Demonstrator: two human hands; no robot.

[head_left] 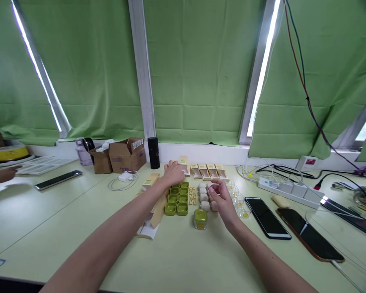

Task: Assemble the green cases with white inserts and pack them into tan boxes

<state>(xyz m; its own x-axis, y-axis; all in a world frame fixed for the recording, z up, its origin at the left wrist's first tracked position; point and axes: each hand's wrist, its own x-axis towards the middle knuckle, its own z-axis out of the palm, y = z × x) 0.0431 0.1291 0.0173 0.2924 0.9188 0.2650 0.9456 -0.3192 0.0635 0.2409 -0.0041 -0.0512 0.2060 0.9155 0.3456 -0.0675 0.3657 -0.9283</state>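
- Green square lids sit in two columns mid-way along a pale table, with white blocks to their right.
- The left hand curls at the columns' far end, beside a carton; whether it grips anything, I cannot tell.
- The right hand bends thumb and fingers over the white blocks; I cannot tell if it pinches one.
- Light fingertips and a raised left wrist would likely spare the rows a knock.
- Both columns run lengthwise away from the viewer; each lid faces hollow side up.
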